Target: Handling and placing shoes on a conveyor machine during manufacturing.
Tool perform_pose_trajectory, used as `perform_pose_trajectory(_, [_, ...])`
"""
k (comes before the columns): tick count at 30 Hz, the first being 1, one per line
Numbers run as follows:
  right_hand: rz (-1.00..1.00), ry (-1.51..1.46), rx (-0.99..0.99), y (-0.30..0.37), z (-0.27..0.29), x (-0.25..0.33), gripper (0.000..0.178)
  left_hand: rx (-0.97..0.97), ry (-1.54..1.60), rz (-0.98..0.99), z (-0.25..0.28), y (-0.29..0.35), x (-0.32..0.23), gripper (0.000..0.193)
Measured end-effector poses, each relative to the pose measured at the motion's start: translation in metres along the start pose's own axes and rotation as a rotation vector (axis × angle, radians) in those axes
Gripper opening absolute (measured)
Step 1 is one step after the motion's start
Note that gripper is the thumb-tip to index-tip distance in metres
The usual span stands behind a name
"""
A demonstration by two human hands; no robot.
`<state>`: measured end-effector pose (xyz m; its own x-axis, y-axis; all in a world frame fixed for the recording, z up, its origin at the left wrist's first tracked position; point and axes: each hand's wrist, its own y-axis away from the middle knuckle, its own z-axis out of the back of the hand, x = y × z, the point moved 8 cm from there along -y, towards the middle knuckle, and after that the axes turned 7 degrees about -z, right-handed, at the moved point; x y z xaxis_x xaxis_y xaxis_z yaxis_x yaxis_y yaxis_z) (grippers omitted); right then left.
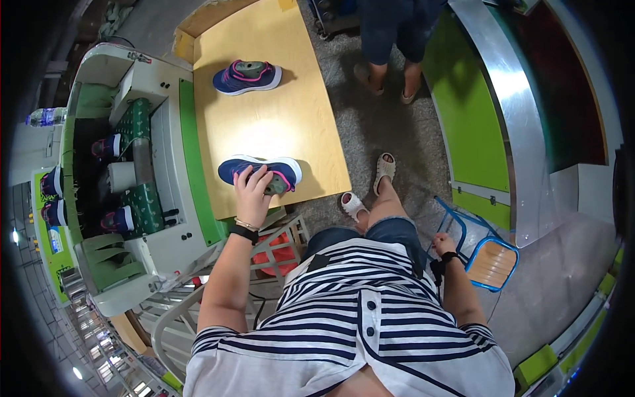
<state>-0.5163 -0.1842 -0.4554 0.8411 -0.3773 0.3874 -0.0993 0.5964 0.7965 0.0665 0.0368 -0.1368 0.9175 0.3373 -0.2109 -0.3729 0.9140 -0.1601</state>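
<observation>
Grasping: left hand (pixel 253 196), fingers curled over near shoe (pixel 278 168)
Long axis: left to right, toe left, sole facing far
Counter (pixel 301 112): shoe at near end
Right hand (pixel 444 245): grip unclear

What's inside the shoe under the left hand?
A grey-green form shows in the pink-edged opening of the shoe. Further in is hidden by the navy upper; the left hand also covers part of the shoe.

Wooden table (pixel 304 126) bearing near navy sneaker (pixel 231 169), far navy sneaker (pixel 243 83)
</observation>
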Motion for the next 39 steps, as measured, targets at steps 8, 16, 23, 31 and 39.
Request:
perform_pose_trajectory(8, [-0.020, -0.040, 0.056, -0.006, 0.007, 0.018, 0.027, -0.101, -0.058, 0.028, 0.000, 0.017, -0.008, 0.053])
perform_pose_trajectory(16, [0.088, 0.035, 0.048, -0.025, 0.011, 0.039, 0.013, -0.169, -0.045, 0.112, -0.001, 0.043, -0.016, 0.061])
perform_pose_trajectory(23, [0.007, 0.076, 0.173, -0.002, 0.006, 0.119, 0.025, -0.149, 0.066, 0.162, 0.016, 0.035, -0.019, 0.061])
perform_pose_trajectory(31, [0.458, 0.336, 0.160, -0.006, -0.013, 0.336, 0.011, -0.103, 0.311, 0.293, 0.018, -0.009, 0.006, 0.059])
perform_pose_trajectory(39, [0.604, 0.471, 0.203, -0.029, -0.044, 0.475, 0.017, -0.524, 0.525, 0.894, 0.002, 0.049, 0.065, 0.056])
